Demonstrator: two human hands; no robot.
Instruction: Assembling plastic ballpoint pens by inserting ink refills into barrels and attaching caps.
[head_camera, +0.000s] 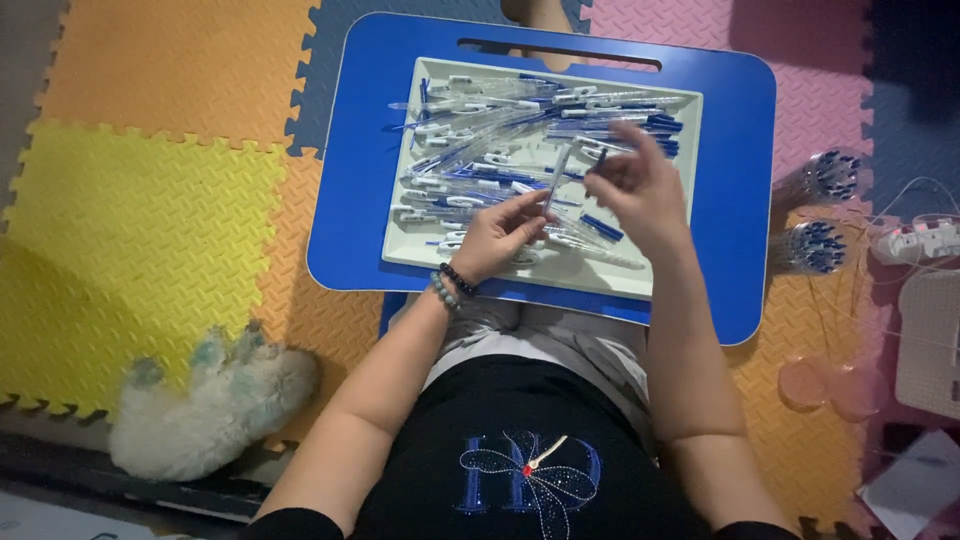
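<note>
A pale tray (680, 110) full of several clear pen barrels and blue pen parts rests on a blue lap table (735, 150). My left hand (495, 238), with bead bracelets at the wrist, pinches a clear pen barrel (556, 178) that points up and away over the tray. My right hand (640, 185) hovers just right of it, fingertips closed on a small dark blue pen piece (599, 158) near the barrel's top.
Two bundles of blue-capped pens (822, 212) lie on the foam mat right of the table. A white power strip (915, 242) with cables sits at far right. A white fluffy dog (205, 400) lies at lower left on colourful puzzle mats.
</note>
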